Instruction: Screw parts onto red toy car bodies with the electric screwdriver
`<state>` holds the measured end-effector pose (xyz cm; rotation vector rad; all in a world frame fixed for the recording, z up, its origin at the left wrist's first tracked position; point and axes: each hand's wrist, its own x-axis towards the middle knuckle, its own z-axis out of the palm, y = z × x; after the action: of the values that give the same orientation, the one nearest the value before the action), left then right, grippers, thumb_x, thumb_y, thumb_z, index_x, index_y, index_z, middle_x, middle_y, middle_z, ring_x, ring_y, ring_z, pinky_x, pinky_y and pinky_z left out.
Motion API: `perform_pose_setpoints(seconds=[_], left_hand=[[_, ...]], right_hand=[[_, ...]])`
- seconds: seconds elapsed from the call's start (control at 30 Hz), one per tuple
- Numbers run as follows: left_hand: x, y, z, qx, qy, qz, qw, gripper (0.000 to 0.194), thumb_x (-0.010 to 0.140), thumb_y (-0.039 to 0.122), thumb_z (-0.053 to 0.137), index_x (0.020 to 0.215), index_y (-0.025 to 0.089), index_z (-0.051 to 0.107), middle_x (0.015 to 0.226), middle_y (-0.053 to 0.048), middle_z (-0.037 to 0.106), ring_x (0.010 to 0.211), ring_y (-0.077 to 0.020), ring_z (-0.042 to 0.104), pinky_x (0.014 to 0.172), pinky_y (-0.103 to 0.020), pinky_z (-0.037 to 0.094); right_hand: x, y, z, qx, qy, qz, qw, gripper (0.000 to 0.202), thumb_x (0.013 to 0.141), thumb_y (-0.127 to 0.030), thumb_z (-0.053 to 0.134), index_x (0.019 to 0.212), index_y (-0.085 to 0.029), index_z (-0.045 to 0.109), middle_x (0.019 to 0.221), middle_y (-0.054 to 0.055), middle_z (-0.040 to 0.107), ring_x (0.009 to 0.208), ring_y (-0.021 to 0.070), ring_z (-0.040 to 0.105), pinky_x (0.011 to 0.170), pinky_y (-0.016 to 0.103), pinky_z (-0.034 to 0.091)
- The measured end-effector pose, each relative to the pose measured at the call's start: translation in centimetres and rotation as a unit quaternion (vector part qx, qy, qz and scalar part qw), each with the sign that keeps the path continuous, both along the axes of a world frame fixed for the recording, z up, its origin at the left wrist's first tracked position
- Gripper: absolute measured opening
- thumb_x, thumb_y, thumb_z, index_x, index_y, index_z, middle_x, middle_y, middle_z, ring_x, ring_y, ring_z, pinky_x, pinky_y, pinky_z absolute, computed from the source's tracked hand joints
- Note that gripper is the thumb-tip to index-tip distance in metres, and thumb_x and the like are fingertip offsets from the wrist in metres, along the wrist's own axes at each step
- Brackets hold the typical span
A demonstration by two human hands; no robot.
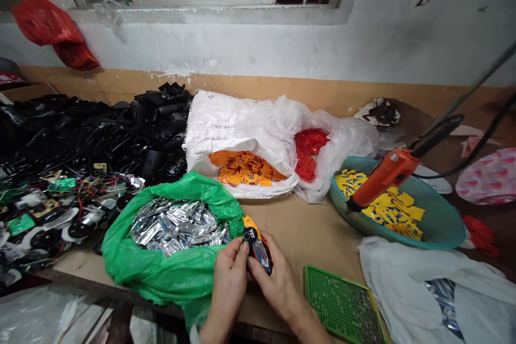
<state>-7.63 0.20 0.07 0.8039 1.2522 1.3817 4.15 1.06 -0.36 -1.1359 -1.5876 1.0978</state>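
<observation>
Close in front of me, my left hand (231,274) and my right hand (276,282) are both closed around a small orange-and-black device (252,234) with a round black knob and a silvery strip. The left thumb presses near the knob, while the right thumb and fingers grip the lower part and side. Its exact kind I cannot make out. Just left of the hands stands a green plastic bag (161,279), its mouth spread around many silvery metal parts (177,226). Part of the device is hidden behind my fingers.
Orange pieces (245,169) fill a white sack (226,113); red pieces (310,148) lie in clear plastic. An orange electric screwdriver (382,177) hangs over a teal basin (447,231) of yellow pieces (397,212). A green tray (338,301) holds screws. Black parts (92,129) are heaped left.
</observation>
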Motion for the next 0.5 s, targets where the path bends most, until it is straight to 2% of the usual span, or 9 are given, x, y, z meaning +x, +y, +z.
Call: perform_pose_setpoints(seconds=[0.1, 0.17, 0.23, 0.3, 0.4, 0.5], left_hand=[[-0.2, -0.1, 0.3, -0.024, -0.014, 0.018, 0.999, 0.047, 0.066, 0.059, 0.08, 0.076, 0.014, 0.07, 0.067, -0.003, 0.065, 0.06, -0.0153, 0.055, 0.049, -0.023, 0.048], [-0.5, -0.3, 0.3, -0.062, -0.061, 0.045, 0.995, 0.054, 0.056, 0.061, 0.085, 0.08, 0.015, 0.069, 0.067, -0.002, 0.064, 0.055, -0.014, 0.055, 0.043, -0.022, 0.046], [-0.9, -0.4, 0.1, -0.08, -0.111, 0.07, 0.988, 0.058, 0.05, 0.06, 0.088, 0.083, 0.016, 0.068, 0.066, 0.0, 0.063, 0.051, -0.0121, 0.055, 0.041, -0.021, 0.046], [-1.3, -0.7, -0.2, -0.066, -0.138, 0.07, 0.986, 0.055, 0.052, 0.056, 0.09, 0.082, 0.016, 0.068, 0.065, 0.001, 0.062, 0.051, -0.0107, 0.055, 0.044, -0.02, 0.048], [-1.7, -1.2, -1.0, -0.046, -0.156, 0.032, 0.986, 0.046, 0.06, 0.05, 0.089, 0.086, 0.017, 0.071, 0.066, 0.002, 0.064, 0.053, -0.0103, 0.057, 0.05, -0.021, 0.05], [-1.7, -1.6, -1.9, -0.063, -0.181, -0.013, 0.981, 0.046, 0.063, 0.047, 0.089, 0.096, 0.019, 0.073, 0.075, -0.002, 0.072, 0.059, -0.014, 0.063, 0.056, -0.024, 0.053]], right_hand=[[0.3, 0.3, -0.1, -0.024, 0.047, 0.01, 0.999, 0.04, 0.087, -0.034, 0.064, 0.124, -0.019, 0.062, 0.115, 0.008, 0.071, 0.105, 0.0257, 0.068, 0.095, 0.034, 0.054], [0.8, 0.8, -0.4, -0.09, 0.104, -0.015, 0.99, 0.038, 0.086, -0.042, 0.064, 0.116, -0.018, 0.064, 0.101, 0.006, 0.072, 0.092, 0.0251, 0.07, 0.08, 0.034, 0.058], [1.6, 1.6, -1.0, -0.183, 0.19, -0.056, 0.963, 0.039, 0.085, -0.049, 0.064, 0.111, -0.019, 0.063, 0.088, 0.004, 0.071, 0.076, 0.0235, 0.07, 0.061, 0.032, 0.058], [2.5, 2.3, -1.2, -0.243, 0.274, -0.075, 0.927, 0.043, 0.081, -0.051, 0.069, 0.109, -0.02, 0.062, 0.086, 0.003, 0.07, 0.068, 0.0221, 0.069, 0.051, 0.031, 0.056], [3.9, 3.0, -0.6, -0.239, 0.342, -0.067, 0.906, 0.045, 0.073, -0.045, 0.078, 0.108, -0.02, 0.064, 0.092, 0.006, 0.073, 0.069, 0.0216, 0.072, 0.058, 0.033, 0.059], [5.2, 3.0, 0.9, -0.224, 0.378, -0.037, 0.897, 0.044, 0.074, -0.044, 0.076, 0.11, -0.02, 0.066, 0.098, 0.009, 0.076, 0.074, 0.0237, 0.074, 0.064, 0.036, 0.06]])
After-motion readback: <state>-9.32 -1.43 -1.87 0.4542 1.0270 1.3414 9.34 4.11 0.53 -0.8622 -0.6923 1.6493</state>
